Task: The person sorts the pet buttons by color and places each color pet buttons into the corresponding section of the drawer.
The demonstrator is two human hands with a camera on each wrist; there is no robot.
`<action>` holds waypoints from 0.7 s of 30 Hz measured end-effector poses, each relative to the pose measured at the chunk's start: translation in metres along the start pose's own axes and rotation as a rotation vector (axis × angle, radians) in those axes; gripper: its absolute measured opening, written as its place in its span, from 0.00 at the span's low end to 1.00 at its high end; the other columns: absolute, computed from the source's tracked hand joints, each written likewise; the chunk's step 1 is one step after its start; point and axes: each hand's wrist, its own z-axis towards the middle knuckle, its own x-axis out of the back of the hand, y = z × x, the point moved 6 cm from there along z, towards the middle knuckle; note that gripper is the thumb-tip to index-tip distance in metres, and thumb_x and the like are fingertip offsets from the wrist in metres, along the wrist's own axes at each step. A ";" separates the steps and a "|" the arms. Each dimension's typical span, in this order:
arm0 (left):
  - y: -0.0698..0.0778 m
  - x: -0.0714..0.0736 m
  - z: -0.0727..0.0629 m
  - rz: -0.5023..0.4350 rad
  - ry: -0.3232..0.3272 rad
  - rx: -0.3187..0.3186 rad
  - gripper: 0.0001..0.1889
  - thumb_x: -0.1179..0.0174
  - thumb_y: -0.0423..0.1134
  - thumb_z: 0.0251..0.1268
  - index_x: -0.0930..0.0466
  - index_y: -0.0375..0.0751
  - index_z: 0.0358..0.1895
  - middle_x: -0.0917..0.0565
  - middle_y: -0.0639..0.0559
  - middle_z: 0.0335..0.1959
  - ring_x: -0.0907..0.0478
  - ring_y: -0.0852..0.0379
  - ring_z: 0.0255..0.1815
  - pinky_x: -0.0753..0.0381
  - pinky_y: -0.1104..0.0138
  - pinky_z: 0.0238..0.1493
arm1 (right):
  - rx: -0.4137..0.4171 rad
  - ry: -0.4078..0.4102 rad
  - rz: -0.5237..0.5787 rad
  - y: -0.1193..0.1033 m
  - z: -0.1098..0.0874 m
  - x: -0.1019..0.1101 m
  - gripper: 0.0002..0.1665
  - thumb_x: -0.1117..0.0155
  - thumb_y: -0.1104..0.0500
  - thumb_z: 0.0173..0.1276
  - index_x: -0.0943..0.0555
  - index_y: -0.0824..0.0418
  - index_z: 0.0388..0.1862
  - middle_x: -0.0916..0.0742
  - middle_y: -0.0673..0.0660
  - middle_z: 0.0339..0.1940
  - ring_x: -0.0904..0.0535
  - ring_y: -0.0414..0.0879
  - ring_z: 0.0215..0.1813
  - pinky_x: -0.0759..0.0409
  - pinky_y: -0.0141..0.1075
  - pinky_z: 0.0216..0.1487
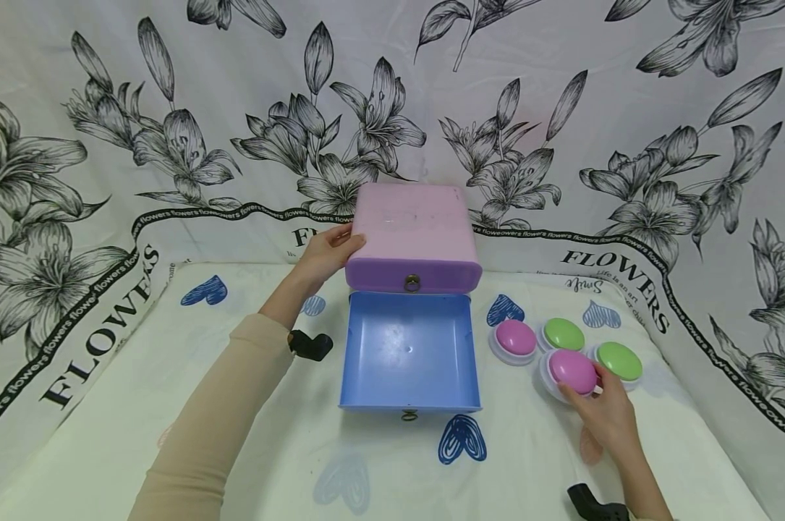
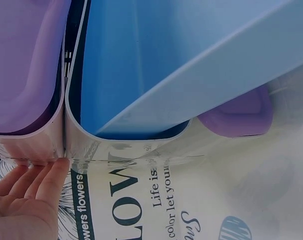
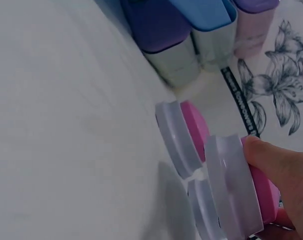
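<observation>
My right hand (image 1: 608,418) grips a round white container with a domed pink lid (image 1: 572,371), thumb on the near side. In the right wrist view, the thumb presses the pink lid's edge beside the white base (image 3: 231,190). Whether the container is off the cloth, I cannot tell. My left hand (image 1: 327,255) rests against the left side of a small drawer unit (image 1: 414,221) with a pink top and purple front. In the left wrist view, its extended fingers (image 2: 46,185) touch the pink casing. Below the purple drawer, a blue drawer (image 1: 408,354) stands pulled out with nothing inside.
Another pink-lidded container (image 1: 515,339) stands right of the blue drawer. Two green-lidded ones, a farther one (image 1: 563,333) and a right-hand one (image 1: 618,360), stand close to the held container. A floral cloth (image 1: 529,58) hangs behind the white, heart-printed cloth (image 1: 281,463).
</observation>
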 end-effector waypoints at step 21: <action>0.000 -0.001 0.000 0.009 0.008 0.008 0.36 0.42 0.51 0.62 0.43 0.45 0.70 0.33 0.47 0.66 0.28 0.53 0.59 0.26 0.61 0.58 | 0.282 0.032 0.047 -0.081 -0.005 0.001 0.46 0.28 0.50 0.54 0.38 0.69 0.65 0.26 0.67 0.57 0.29 0.59 0.56 0.24 0.52 0.51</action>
